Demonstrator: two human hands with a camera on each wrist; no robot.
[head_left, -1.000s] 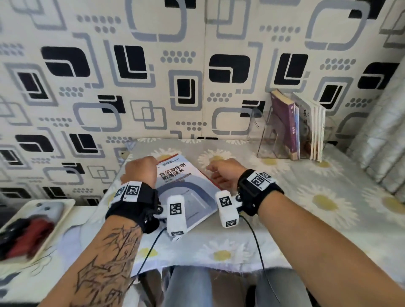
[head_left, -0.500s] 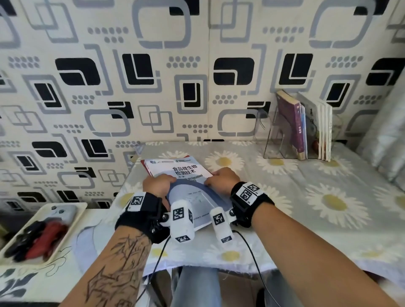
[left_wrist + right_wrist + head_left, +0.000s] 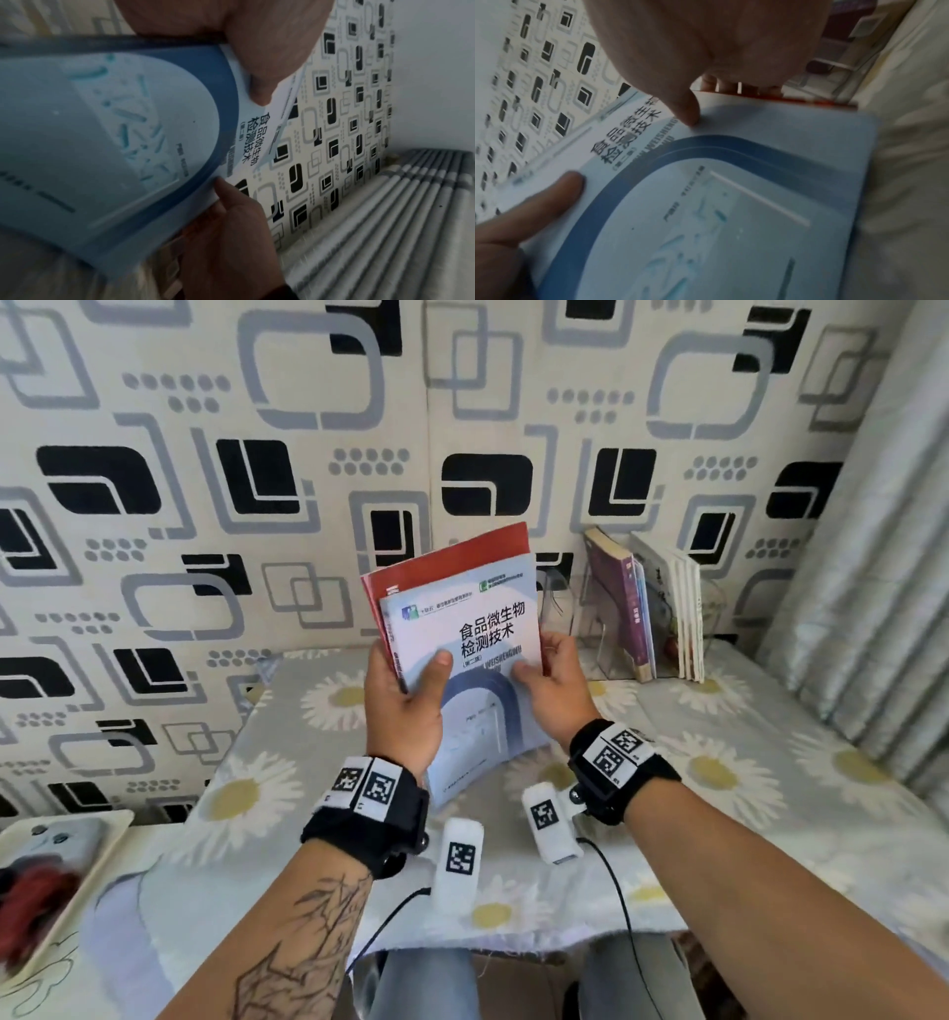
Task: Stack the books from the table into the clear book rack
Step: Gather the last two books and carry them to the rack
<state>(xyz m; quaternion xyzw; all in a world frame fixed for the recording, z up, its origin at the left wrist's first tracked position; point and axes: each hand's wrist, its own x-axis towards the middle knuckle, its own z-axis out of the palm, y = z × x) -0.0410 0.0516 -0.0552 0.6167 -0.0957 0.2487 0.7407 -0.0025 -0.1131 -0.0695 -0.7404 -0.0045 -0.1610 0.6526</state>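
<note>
A light blue book with black Chinese title stands raised off the table, and a red book lies right behind it. My left hand grips their left edge, thumb across the blue cover. My right hand holds the right edge, thumb on the cover and fingers behind. The left wrist view shows the blue cover close up; in the right wrist view the blue cover has the red book's edge showing past it. The clear book rack stands at the back right with several books upright in it.
A cloth with daisies covers the table. A patterned wall runs behind it and a grey pleated curtain hangs at the right. A tray with red and dark items sits low at the left.
Both hands have lifted the blue book, with the red one behind it, from flat on the table to upright in the air.
</note>
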